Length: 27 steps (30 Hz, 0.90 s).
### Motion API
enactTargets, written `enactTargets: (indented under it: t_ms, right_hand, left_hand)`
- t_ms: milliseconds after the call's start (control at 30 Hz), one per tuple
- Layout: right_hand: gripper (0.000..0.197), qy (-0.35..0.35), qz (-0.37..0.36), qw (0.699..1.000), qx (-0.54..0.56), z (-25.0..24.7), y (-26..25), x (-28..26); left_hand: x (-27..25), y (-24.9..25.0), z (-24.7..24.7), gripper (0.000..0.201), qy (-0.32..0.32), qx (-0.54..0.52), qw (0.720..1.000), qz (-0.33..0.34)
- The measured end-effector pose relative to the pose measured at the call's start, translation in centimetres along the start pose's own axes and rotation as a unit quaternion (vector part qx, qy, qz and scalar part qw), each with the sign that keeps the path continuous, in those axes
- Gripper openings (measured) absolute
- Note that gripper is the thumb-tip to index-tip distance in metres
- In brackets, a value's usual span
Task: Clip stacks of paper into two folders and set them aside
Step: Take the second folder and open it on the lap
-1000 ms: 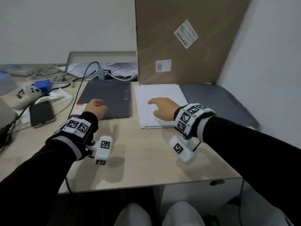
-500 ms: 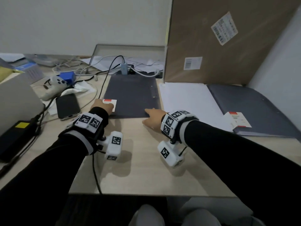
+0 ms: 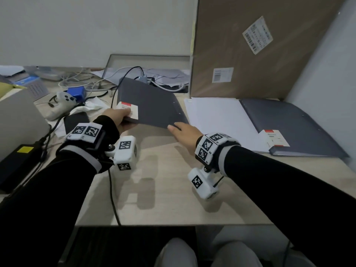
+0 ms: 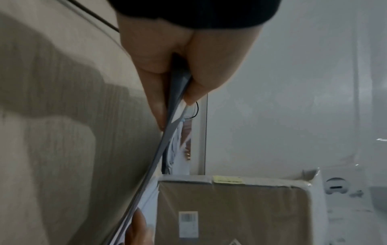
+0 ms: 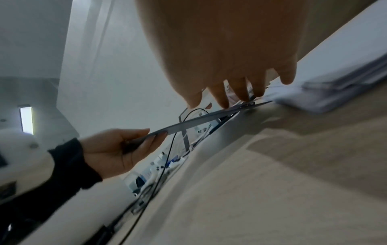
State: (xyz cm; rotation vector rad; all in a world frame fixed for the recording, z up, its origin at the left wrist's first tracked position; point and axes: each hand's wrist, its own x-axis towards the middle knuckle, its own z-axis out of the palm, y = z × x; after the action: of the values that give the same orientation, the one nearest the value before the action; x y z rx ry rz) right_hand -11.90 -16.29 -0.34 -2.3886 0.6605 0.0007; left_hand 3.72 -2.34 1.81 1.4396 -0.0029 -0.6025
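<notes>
Folder, the dark grey closed one, is tilted up off the desk: its left near corner is pinched in the left hand, thumb on top beside the white-and-red label and the other fingers underneath, while its right edge sits low, at or just above the desk, under the right hand. That hand's fingers are straight and slightly spread, their tips at the folder's near right corner; whether they press it or only hover, I cannot tell. Beyond the right fingertips lies the white paper stack, and past it a second grey folder lying flat with its own label. The main risk, as I judge it, is the thin pinch: the cover is slick and held only at a corner, so if the right fingers push or the left thumb relaxes, the folder may swing, slide out, or fall open awkwardly. Its far edge rises near the black cable and the white cords behind it, so a wider lift could snag them and drag the clutter. A sideways sweep toward the right fingers could also nudge the paper stack out of square, making it harder to clip. A steadier hold from both hands before opening would help.
</notes>
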Motion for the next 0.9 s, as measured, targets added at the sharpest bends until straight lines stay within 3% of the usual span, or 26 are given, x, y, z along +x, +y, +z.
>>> enactTargets:
  t_ms: [167,267,333,433,533,600,800,900]
  right_hand:
    - [0.065,0.135,0.028,0.978,0.154,-3.1,0.1,-2.6]
    - [0.076,0.136,0.078,0.958,0.241,-5.3,0.8,-4.4]
    - [0.068,0.1,0.094,0.928,0.346,-6.3,1.4,-5.9]
    - [0.038,0.086,0.065,0.88,0.462,-7.2,2.7,-8.9]
    - [0.025,0.152,0.028,0.875,0.459,-8.1,4.9,-12.6]
    - [0.028,0.177,0.014,0.878,0.444,-8.8,6.9,-15.2]
    - [0.033,0.155,0.018,0.891,0.426,-9.1,14.5,-24.5]
    - [0.033,0.144,0.052,0.891,0.428,-8.2,18.2,-28.4]
  left_hand:
    - [-4.0,0.7,-1.0,0.017,-0.053,-0.105,0.993,-0.003]
    - [-7.6,-0.1,-1.8,0.019,-0.084,-0.148,0.985,-0.019]
    - [-10.0,-1.1,-1.9,0.02,-0.102,-0.153,0.983,-0.016]
    - [-13.5,-2.6,-1.7,0.02,-0.151,-0.096,0.984,-0.003]
    - [-16.6,-4.1,-0.4,0.02,-0.213,0.003,0.977,0.016]
    - [-18.1,-5.0,0.8,0.016,-0.226,0.064,0.972,0.013]
    - [-23.1,-8.4,5.6,0.069,-0.194,0.105,0.974,0.046]
    - [-26.3,-11.0,8.3,0.063,-0.232,0.195,0.951,0.052]
